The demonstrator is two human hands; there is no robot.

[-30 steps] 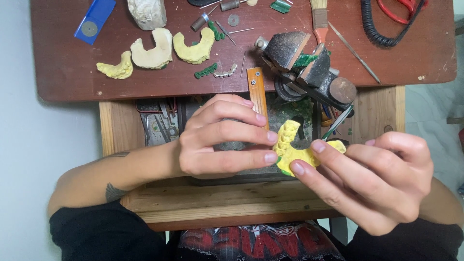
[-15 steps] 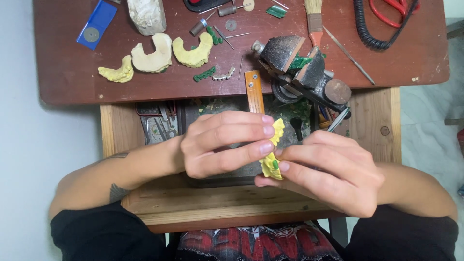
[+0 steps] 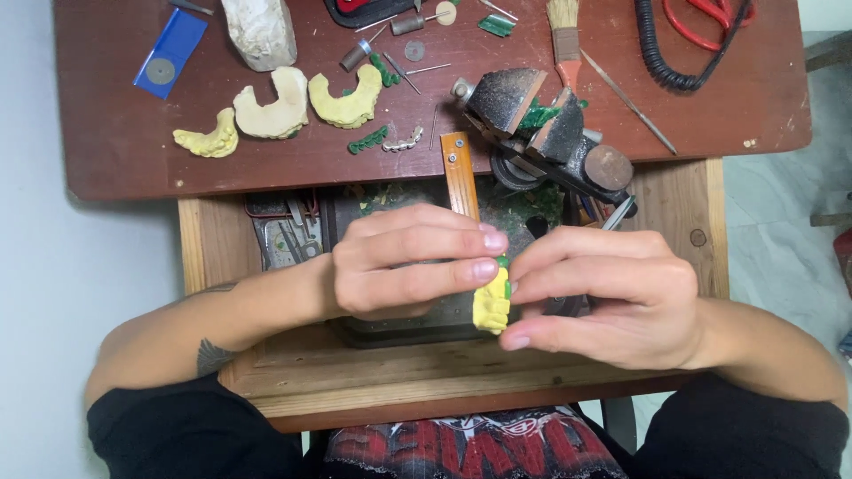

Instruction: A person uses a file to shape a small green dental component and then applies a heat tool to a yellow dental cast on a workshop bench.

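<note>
— Plaster first: what are we gripping, and where is it sitting?

— We are holding a small yellow plaster dental cast (image 3: 491, 306) between both hands, out over the open wooden drawer (image 3: 293, 372) and just below the edge of the dark red-brown bench top (image 3: 133, 151). Our left hand (image 3: 404, 262) is pinching its upper part, fingertips (image 3: 484, 269) pressed together onto it. Our right hand (image 3: 612, 297) is clamping it from the other side, thumb under the lower end, fingers curled over the top.

— Which way is it lying?

— Its long axis is running roughly up and down in the head view, top end tucked between the two sets of fingertips, bottom end poking out below them. Both hands are touching it; neither is nearer. A thin sliver of green (image 3: 506, 286) is showing where the fingers meet, though we cannot tell exactly what it is.

— How is it looking?

— Lumpy, matte, pale yellow, mostly hidden by our fingers.

— And around it?

— An orange wooden bench peg (image 3: 460, 177) is jutting toward us just above our left hand. A black metal vise (image 3: 550, 133) is standing beyond our right hand. Well apart, three more horseshoe-shaped casts (image 3: 282, 108) are lying on the bench top, with a flat bristle brush (image 3: 563, 35) and a blue card (image 3: 170, 51) farther back.
</note>
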